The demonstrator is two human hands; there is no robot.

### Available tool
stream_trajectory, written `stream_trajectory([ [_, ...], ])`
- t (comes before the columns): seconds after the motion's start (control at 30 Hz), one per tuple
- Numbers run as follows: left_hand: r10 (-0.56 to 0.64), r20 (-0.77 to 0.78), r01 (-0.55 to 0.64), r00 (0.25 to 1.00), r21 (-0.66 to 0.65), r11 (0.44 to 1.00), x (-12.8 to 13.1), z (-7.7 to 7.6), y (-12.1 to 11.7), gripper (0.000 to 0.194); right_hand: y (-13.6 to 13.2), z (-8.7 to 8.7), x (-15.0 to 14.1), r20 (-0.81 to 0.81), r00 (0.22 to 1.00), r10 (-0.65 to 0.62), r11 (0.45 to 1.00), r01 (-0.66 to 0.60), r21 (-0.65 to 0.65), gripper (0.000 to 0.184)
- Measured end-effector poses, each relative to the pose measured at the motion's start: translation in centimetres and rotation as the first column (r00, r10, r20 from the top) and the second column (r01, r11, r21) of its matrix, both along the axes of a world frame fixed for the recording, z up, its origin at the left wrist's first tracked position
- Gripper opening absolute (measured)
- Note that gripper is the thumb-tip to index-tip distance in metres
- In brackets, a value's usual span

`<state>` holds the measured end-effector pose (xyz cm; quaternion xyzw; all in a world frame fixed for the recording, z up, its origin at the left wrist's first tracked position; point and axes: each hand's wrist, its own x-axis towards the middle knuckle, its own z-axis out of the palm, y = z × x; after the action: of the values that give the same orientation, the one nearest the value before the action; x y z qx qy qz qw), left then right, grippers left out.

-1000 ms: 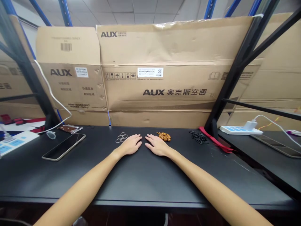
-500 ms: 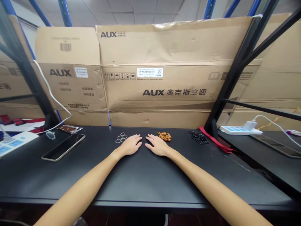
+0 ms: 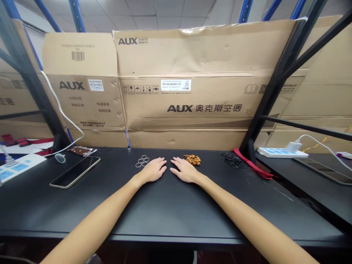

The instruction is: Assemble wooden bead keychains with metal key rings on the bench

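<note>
Palm down on the black tabletop (image 3: 170, 212), my left hand (image 3: 153, 170) lies flat with its fingers stretched out. Just left of it are several thin silver rings (image 3: 138, 165), partly close to the back of the hand. My right hand (image 3: 184, 170) also rests flat, fingers outstretched toward the left one, with a gap between the two. Behind it sits a small heap of shiny brown beads (image 3: 194, 160), its lower edge partly hidden by the hand. Farther right lies a pile of small black loops (image 3: 233, 161). Neither hand holds anything.
A phone (image 3: 75, 172) lies at left near a brown packet (image 3: 82, 150) and a power strip (image 3: 23, 167). A red strap (image 3: 254, 165) runs beside the black frame post (image 3: 249, 150). Large cardboard panels (image 3: 203, 55) stand behind the table. Another power strip (image 3: 271, 152) is at right.
</note>
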<state>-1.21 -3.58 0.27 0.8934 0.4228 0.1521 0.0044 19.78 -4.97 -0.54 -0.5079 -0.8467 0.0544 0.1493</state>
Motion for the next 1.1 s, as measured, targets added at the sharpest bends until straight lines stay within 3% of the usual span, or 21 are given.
stream_trajectory([
  [0.87, -0.007, -0.008, 0.007, 1.0, -0.003, 1.0, 0.04, 0.26, -0.18, 0.049, -0.07, 0.02, -0.05, -0.005, 1.0, 0.002, 1.0, -0.002, -0.008, 0.064],
  [1.1, -0.004, 0.005, 0.004, 1.0, -0.015, 1.0, 0.02, 0.14, -0.17, 0.048, -0.5, 0.03, -0.16, 0.007, 0.998, 0.068, 0.997, -0.068, -0.041, 0.07],
])
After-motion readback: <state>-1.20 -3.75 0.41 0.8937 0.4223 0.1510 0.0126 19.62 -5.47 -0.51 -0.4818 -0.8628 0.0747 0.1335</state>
